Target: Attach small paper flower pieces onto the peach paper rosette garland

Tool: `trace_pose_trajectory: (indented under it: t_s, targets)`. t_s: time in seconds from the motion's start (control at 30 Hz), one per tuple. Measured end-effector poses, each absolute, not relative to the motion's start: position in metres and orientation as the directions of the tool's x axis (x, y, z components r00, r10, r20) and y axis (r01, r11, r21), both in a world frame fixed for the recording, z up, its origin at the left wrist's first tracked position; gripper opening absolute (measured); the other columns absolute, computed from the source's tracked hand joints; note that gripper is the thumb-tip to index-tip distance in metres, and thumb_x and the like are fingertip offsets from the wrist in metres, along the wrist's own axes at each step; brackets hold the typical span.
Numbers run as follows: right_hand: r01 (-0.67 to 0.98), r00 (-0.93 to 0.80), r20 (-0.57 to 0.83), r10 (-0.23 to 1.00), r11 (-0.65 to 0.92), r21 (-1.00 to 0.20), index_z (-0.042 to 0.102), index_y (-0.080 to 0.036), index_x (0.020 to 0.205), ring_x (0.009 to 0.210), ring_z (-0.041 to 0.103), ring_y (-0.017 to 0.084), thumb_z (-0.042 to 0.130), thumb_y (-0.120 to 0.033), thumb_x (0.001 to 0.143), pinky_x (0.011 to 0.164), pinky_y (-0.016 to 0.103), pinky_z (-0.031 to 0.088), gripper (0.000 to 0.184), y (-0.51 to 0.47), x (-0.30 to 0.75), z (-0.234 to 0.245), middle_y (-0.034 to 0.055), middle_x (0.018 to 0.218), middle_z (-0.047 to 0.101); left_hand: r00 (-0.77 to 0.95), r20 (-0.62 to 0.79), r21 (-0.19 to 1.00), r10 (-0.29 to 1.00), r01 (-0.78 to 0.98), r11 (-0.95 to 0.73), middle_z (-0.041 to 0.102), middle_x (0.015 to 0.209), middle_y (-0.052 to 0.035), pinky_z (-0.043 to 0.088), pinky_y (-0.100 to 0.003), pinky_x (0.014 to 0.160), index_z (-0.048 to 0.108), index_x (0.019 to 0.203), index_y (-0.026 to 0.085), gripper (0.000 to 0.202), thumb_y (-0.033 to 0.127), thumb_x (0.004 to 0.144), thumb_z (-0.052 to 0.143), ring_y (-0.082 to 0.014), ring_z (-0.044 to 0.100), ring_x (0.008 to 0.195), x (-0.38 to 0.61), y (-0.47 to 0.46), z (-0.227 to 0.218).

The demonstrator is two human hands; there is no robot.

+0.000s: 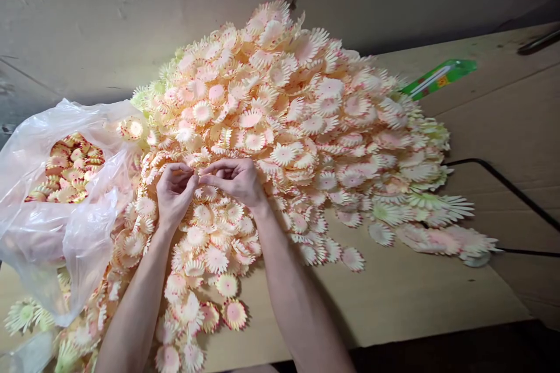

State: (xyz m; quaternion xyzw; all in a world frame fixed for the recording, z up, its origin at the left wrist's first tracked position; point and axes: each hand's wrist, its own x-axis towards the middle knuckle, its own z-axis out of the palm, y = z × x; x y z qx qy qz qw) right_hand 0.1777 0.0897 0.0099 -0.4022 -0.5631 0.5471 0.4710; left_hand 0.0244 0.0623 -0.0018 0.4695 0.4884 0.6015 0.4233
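Observation:
A large heap of cream and pink artificial flower petal discs (284,154) with fringed edges spreads across the table. Over its near left part, my left hand (175,186) is closed, thumb and fingertips pinched together. My right hand (236,180) is pinched too, its fingertips meeting those of the left. Whatever lies between the fingertips is too small to make out. Under and around both hands are loose petal discs, some flat and some tilted. Close to my forearms lie a few yellowish discs with red rims (234,314).
At the left, a translucent plastic bag (87,233) gapes around more red-edged discs (72,169). A green packet (441,78) sticks out behind the heap. Dark cable-like lines (503,172) cross the right side. The wooden table (394,291) ends at a front edge.

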Motion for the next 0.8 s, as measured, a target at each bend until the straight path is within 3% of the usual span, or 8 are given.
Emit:
trace_pose_trajectory:
  t_s: [0.2,0.33,0.6,0.8]
  targets:
    - [0.000,-0.224,0.115,0.968,0.118,-0.993,0.071,-0.014,0.075,0.045,0.030,0.005,0.074,-0.042,0.075,0.042,0.023,0.021,0.028,0.0911,0.1745,0.0013,-0.0063,0.049,0.040,-0.179,0.153,0.988,0.972,-0.008,-0.157,0.064,0.080,-0.0007,0.053,-0.016,0.062,0.055,0.085,0.018,0.024,0.025,0.073,0.074,-0.0087,0.066,0.069,0.0258,0.0615,-0.0028]
    - [-0.076,-0.262,0.099,0.960,0.082,-0.994,0.064,-0.015,0.077,0.044,0.031,0.005,0.070,-0.042,0.080,0.042,0.022,0.021,0.028,0.0919,0.1763,0.0014,-0.0072,0.050,0.041,-0.253,0.141,0.989,0.957,0.000,-0.146,0.064,0.077,0.0005,0.054,-0.017,0.062,0.056,0.083,0.018,0.022,0.022,0.071,0.074,-0.0089,0.066,0.066,0.0267,0.0628,-0.0031]
    - [-0.254,-0.217,0.088,0.972,0.031,-0.967,0.059,-0.016,0.078,0.043,0.029,0.005,0.069,-0.044,0.081,0.042,0.022,0.019,0.030,0.0939,0.1813,0.0024,-0.0077,0.049,0.040,-0.292,0.211,0.976,0.933,0.020,-0.215,0.067,0.068,0.0002,0.049,-0.016,0.056,0.067,0.075,0.016,0.004,0.018,0.072,0.069,-0.0074,0.062,0.058,0.0240,0.0631,-0.0054]
    - [-0.246,-0.292,0.076,0.953,0.002,-0.969,0.062,-0.016,0.078,0.042,0.032,0.004,0.075,-0.041,0.077,0.041,0.021,0.022,0.028,0.0929,0.1831,0.0038,-0.0072,0.050,0.044,-0.333,0.194,0.981,0.923,0.044,-0.191,0.074,0.077,-0.0037,0.052,-0.019,0.062,0.075,0.078,0.016,0.009,0.020,0.075,0.068,-0.0102,0.066,0.066,0.0226,0.0629,-0.0035]
